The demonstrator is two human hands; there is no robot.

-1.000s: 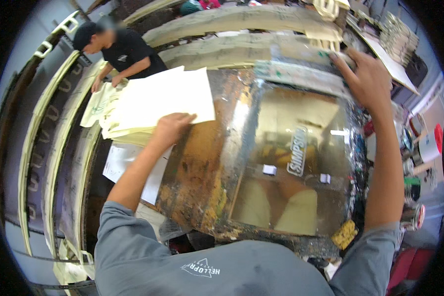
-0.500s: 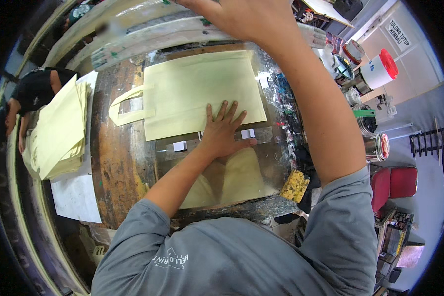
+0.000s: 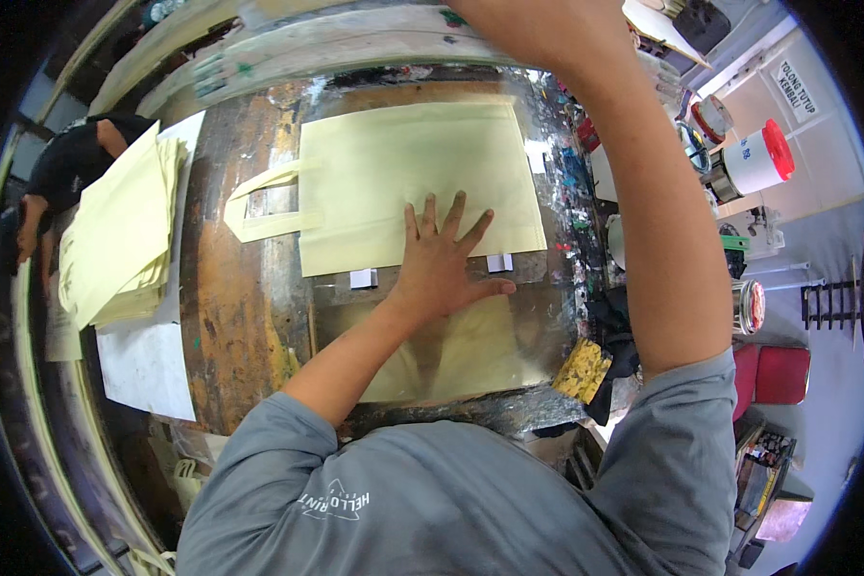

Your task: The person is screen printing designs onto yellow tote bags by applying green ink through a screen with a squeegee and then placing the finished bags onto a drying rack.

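Observation:
A pale yellow cloth bag [image 3: 355, 182] lies flat on the worktable, its looped handle [image 3: 259, 228] pointing left. My left hand [image 3: 440, 254] rests palm down at the bag's near edge, fingers spread over the cloth and thumb out to the right. It is open and holds nothing. Two small white tabs [image 3: 363, 279] show along that near edge, one on each side of the hand. My right hand [image 3: 557, 27] is raised past the far side of the bag at the top of the view. Its fingers are cut off by the picture's edge.
To the left, a stack of yellow bags [image 3: 125, 226] sits on a white sheet [image 3: 149, 370]. A yellow sponge [image 3: 582, 372] lies at the table's near right corner. Paint tubs [image 3: 754, 158] and cans stand on the right. Another person [image 3: 77, 163] bends at far left.
My right hand has moved to the right and farther out of the top of the view. My left hand stays spread at the bag's edge. The whole view has shifted slightly.

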